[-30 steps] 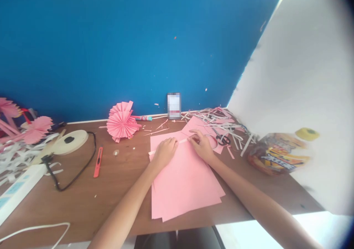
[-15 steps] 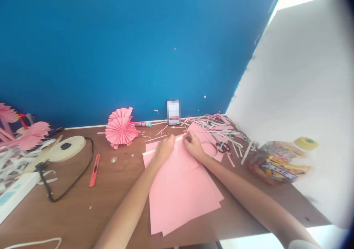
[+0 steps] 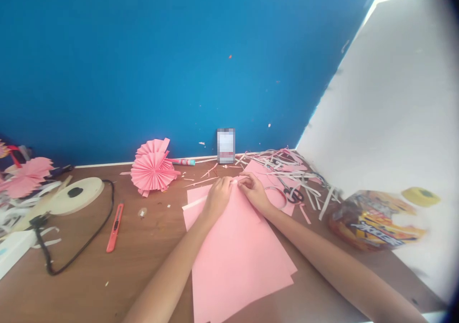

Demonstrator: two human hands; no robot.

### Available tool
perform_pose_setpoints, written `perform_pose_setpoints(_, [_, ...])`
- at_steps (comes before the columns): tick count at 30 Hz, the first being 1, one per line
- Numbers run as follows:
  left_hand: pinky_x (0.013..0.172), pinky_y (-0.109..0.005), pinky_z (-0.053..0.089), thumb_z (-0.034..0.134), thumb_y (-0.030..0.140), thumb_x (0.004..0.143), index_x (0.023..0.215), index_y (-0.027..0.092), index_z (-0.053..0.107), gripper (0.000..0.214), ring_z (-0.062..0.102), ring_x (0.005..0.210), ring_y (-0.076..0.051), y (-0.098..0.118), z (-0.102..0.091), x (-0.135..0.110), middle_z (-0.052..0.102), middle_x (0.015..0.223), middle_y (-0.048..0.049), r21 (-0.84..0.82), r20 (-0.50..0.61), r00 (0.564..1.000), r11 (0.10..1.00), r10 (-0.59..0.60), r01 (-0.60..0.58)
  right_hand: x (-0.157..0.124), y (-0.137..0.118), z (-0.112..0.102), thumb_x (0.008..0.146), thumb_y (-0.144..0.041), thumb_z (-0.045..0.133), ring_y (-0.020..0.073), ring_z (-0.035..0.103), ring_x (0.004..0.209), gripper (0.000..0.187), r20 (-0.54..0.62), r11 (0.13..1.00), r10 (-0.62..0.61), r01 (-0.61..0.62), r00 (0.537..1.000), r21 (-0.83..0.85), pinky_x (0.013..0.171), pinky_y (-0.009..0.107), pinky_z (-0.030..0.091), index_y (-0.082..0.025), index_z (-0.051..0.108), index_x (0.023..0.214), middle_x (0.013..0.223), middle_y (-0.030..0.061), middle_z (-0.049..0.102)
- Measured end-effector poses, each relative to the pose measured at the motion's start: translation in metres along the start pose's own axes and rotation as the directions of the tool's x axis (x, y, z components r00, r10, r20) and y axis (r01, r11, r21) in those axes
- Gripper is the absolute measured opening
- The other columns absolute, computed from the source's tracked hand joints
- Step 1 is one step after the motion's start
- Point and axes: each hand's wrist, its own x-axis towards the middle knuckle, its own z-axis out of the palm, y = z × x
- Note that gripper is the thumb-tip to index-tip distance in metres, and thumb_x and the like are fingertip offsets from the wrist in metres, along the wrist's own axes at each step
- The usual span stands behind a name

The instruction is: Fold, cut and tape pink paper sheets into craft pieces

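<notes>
Several pink paper sheets [image 3: 238, 261] lie stacked and slightly fanned in front of me. A whitish tape strip [image 3: 195, 203] runs along the far edge of the top sheet, with its middle under my fingers. My left hand [image 3: 218, 197] is closed at that edge, its fingertips pressed together on the strip. Just to its right, my right hand [image 3: 254, 190] pinches at the strip's other end, thumb and forefinger close together. The fingers hide exactly how they grip it. Beyond the right hand lie black-handled scissors [image 3: 295, 196] and a thin ring [image 3: 286, 199].
A folded pink paper fan [image 3: 154, 170], a red box cutter [image 3: 115, 227] and a large white roll [image 3: 93, 189] with a black cable [image 3: 91, 245] are on the left. A phone [image 3: 225, 145] leans against the wall. Paper strips [image 3: 308, 179] and a yellow-capped bottle [image 3: 376, 220] occupy the right.
The view has shifted slightly. My left hand has moved a little right along the strip, closer to my right hand, which stays pinched at the far edge.
</notes>
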Motion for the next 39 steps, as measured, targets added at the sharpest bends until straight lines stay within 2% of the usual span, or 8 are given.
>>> perform_pose_setpoints(5, [0.089,-0.033,0.04,0.031,0.034,0.097,0.097,0.019,0.055,0.028,0.052,0.099,-0.017,0.0,-0.002,0.003,0.059,0.103,-0.0027,0.02,-0.001,0.999,0.999,0.049,-0.049,-0.001,-0.001,0.0,0.08,-0.028,0.058,0.0102,0.059,0.08,0.041,0.0,1.0,-0.015,0.015,1.0,-0.01,0.074,0.02,0.045,-0.017,0.047,0.118,0.087,0.0027,0.063])
perform_pose_setpoints(11, [0.087,-0.029,0.041,0.038,0.039,0.095,0.098,0.019,0.056,0.027,0.053,0.099,-0.016,-0.004,-0.001,0.004,0.061,0.1,-0.0023,-0.14,0.051,0.997,0.989,-0.049,0.056,-0.002,-0.003,0.001,0.08,-0.028,0.058,0.0101,0.059,0.078,0.043,0.022,0.998,-0.017,0.019,1.0,-0.059,0.074,0.021,0.046,-0.018,0.046,0.121,0.087,0.0023,0.063])
perform_pose_setpoints(18, [0.086,-0.03,0.039,0.042,0.035,0.094,0.095,0.019,0.06,0.024,0.054,0.097,-0.017,0.001,-0.009,0.007,0.062,0.097,-0.0038,-0.158,0.109,0.992,0.984,-0.065,0.082,-0.005,-0.008,0.001,0.081,-0.025,0.054,0.0106,0.058,0.08,0.039,0.027,0.99,-0.051,0.055,0.998,-0.132,0.073,0.021,0.044,-0.017,0.048,0.119,0.086,0.002,0.062])
perform_pose_setpoints(26, [0.073,-0.022,0.04,0.052,0.032,0.088,0.091,0.02,0.065,0.017,0.057,0.079,-0.011,-0.009,-0.016,0.017,0.065,0.088,0.0016,-0.432,0.267,0.958,0.875,-0.108,0.219,-0.01,-0.016,0.002,0.082,-0.024,0.051,0.0105,0.057,0.078,0.035,0.072,0.971,-0.087,0.101,0.994,-0.219,0.07,0.02,0.043,-0.017,0.049,0.116,0.085,0.0012,0.062])
perform_pose_setpoints(28, [0.076,-0.023,0.041,0.052,0.032,0.088,0.094,0.02,0.064,0.017,0.057,0.084,-0.012,-0.009,-0.02,0.017,0.066,0.092,0.0013,-0.405,0.281,0.957,0.896,-0.068,0.183,-0.01,-0.015,0.002,0.083,-0.025,0.051,0.0106,0.058,0.078,0.035,0.089,0.974,-0.079,0.095,0.993,-0.204,0.07,0.02,0.043,-0.017,0.048,0.117,0.085,0.0015,0.062])
perform_pose_setpoints(31, [0.081,-0.025,0.04,0.049,0.031,0.09,0.097,0.02,0.063,0.019,0.057,0.092,-0.015,-0.006,-0.025,0.016,0.065,0.098,-0.0014,-0.255,0.263,0.965,0.964,-0.008,0.077,-0.009,-0.012,0.002,0.083,-0.025,0.051,0.0106,0.059,0.079,0.036,0.103,0.982,-0.071,0.087,0.992,-0.169,0.072,0.021,0.044,-0.017,0.047,0.117,0.087,0.0023,0.062])
perform_pose_setpoints(34, [0.08,-0.027,0.038,0.042,0.03,0.093,0.097,0.02,0.063,0.023,0.057,0.092,-0.017,-0.003,-0.026,0.016,0.064,0.098,-0.0039,-0.157,0.28,0.959,0.987,0.028,0.017,-0.008,-0.01,0.002,0.081,-0.025,0.052,0.011,0.058,0.079,0.036,0.102,0.988,-0.056,0.07,0.993,-0.139,0.071,0.021,0.044,-0.017,0.047,0.117,0.085,0.0022,0.061])
perform_pose_setpoints(39, [0.074,-0.024,0.037,0.043,0.03,0.093,0.085,0.02,0.061,0.022,0.056,0.085,-0.014,-0.006,-0.026,0.018,0.064,0.089,-0.0004,-0.242,0.279,0.96,0.97,0.033,0.037,-0.009,-0.012,0.003,0.082,-0.024,0.052,0.011,0.059,0.079,0.035,0.105,0.987,-0.06,0.075,0.993,-0.143,0.072,0.021,0.045,-0.018,0.047,0.115,0.086,0.0019,0.062])
